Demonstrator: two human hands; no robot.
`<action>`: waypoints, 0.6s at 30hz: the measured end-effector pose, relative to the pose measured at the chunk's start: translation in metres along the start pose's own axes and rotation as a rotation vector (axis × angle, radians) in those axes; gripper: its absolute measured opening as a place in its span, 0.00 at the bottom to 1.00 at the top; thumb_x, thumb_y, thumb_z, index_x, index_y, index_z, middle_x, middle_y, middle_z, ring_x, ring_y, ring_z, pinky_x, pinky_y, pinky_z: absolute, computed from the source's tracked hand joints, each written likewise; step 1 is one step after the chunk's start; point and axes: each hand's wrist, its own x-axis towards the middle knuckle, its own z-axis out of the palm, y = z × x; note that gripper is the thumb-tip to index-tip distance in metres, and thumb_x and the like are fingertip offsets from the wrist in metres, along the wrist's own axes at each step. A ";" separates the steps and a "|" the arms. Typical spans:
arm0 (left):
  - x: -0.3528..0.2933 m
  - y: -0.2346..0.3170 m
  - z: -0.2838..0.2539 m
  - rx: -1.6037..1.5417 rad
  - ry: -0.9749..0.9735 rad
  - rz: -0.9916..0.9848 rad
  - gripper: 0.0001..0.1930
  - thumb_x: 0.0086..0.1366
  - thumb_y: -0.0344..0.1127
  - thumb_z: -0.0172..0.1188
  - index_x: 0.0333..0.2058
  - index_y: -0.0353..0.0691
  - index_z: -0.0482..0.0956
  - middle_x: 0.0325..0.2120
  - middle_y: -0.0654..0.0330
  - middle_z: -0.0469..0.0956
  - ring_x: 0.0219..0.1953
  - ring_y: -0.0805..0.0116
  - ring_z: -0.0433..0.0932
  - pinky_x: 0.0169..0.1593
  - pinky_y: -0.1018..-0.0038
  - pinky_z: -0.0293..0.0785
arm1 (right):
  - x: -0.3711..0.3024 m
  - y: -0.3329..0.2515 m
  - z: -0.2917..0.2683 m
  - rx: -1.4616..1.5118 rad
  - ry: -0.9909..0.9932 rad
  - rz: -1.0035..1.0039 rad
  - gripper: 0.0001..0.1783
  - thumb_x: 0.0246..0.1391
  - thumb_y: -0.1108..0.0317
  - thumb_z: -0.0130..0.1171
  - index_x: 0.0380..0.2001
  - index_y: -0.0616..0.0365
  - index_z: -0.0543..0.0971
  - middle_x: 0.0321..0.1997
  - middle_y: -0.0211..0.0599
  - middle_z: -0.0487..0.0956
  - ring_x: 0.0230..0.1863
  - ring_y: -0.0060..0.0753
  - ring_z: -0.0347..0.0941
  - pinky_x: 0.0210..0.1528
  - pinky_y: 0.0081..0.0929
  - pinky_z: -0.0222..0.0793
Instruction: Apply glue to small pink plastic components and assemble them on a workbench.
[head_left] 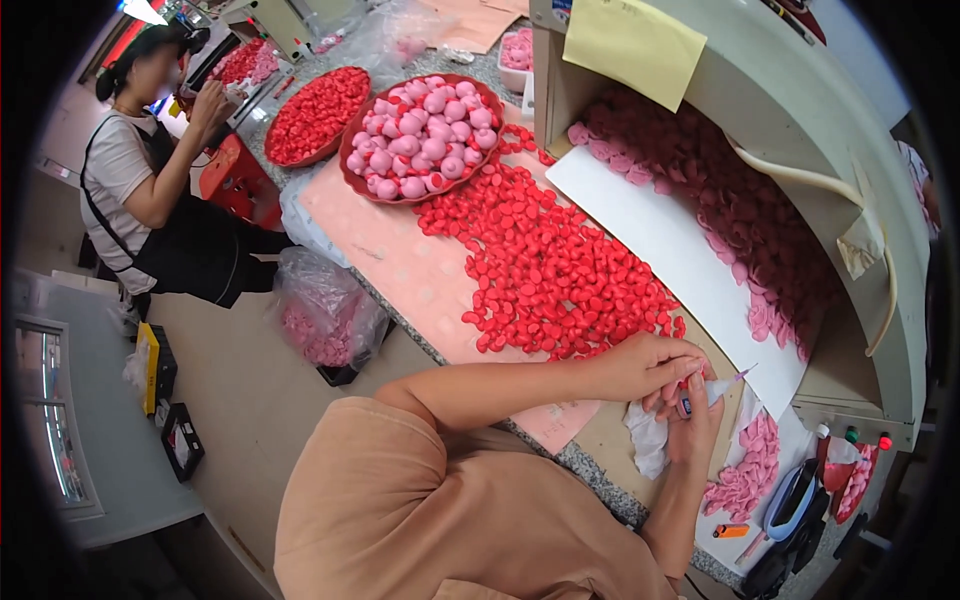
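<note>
My left hand (645, 368) is closed, its fingers pinched around a small pinkish-red piece (686, 383) that they mostly cover. Right against it, my right hand (694, 428) grips a small white squeeze bottle (713, 391) with a thin purple needle tip, which points up and right. Both hands meet above the near right part of the table. Just beyond them spreads a wide heap of small glossy red pieces (560, 265) on pink paper. Beside my right wrist lies a crumpled white tissue (648, 438).
A red basket of pink rounded figures (425, 135) and a basket of red pieces (318, 112) stand at the back. To the right, a grey arched machine (850, 150) covers pink pieces. Loose pink parts (748, 465) and an orange lighter (731, 531) lie near. A co-worker (165, 190) works at left.
</note>
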 end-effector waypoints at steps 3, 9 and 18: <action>-0.002 0.007 0.003 0.064 -0.003 0.010 0.16 0.70 0.40 0.42 0.48 0.40 0.74 0.17 0.64 0.70 0.15 0.81 0.68 0.21 0.83 0.67 | -0.003 -0.001 -0.009 0.105 -0.073 0.030 0.17 0.57 0.61 0.53 0.43 0.63 0.70 0.23 0.32 0.72 0.20 0.19 0.69 0.15 0.13 0.64; -0.004 0.008 0.001 0.110 -0.052 0.065 0.16 0.70 0.39 0.42 0.50 0.41 0.72 0.18 0.64 0.70 0.16 0.80 0.68 0.20 0.83 0.67 | -0.006 -0.004 -0.011 0.101 -0.077 0.020 0.15 0.57 0.62 0.53 0.43 0.59 0.71 0.24 0.30 0.72 0.20 0.15 0.66 0.15 0.09 0.57; -0.006 0.000 0.001 0.310 0.068 0.359 0.22 0.60 0.37 0.59 0.54 0.43 0.69 0.19 0.65 0.68 0.22 0.78 0.66 0.26 0.80 0.64 | -0.004 0.001 -0.024 0.538 -0.150 0.163 0.14 0.62 0.62 0.46 0.47 0.56 0.69 0.34 0.27 0.71 0.28 0.14 0.65 0.15 0.05 0.56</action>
